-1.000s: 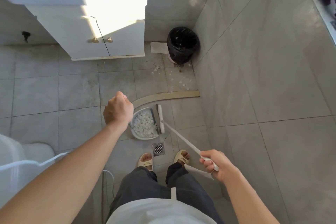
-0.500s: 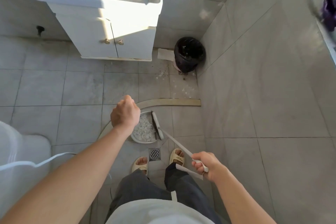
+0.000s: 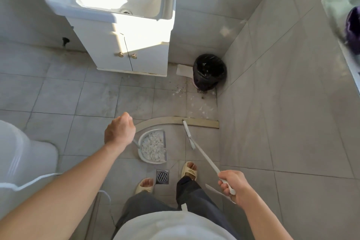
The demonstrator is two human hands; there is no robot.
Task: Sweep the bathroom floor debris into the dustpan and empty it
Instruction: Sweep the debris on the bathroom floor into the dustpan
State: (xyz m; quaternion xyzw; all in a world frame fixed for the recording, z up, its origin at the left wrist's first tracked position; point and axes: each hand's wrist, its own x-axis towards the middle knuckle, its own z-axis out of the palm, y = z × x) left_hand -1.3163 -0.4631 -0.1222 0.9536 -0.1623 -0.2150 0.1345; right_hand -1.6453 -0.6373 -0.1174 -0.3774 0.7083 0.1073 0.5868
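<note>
A white dustpan [image 3: 143, 157] full of white scraps [image 3: 153, 146] hangs low over the grey floor tiles. My left hand [image 3: 119, 131] grips the top of its long handle. My right hand [image 3: 231, 185] holds the white handle of a small broom, whose narrow head [image 3: 188, 134] points away toward a curved threshold strip [image 3: 202, 122]. The broom head stands apart from the dustpan, to its right. More white scraps [image 3: 200, 106] lie on the tiles in front of a black-lined bin [image 3: 209, 71] in the corner.
A white sink cabinet [image 3: 124, 52] stands at the back centre. A toilet [image 3: 21, 154] is at the left. A floor drain [image 3: 162, 176] sits between my sandalled feet. The tiled wall [image 3: 282, 93] rises on the right, close to the bin.
The broom head has swung right, away from the dustpan's edge. The view has tilted up, showing more of the sink. My left hand keeps hold of the dustpan handle.
</note>
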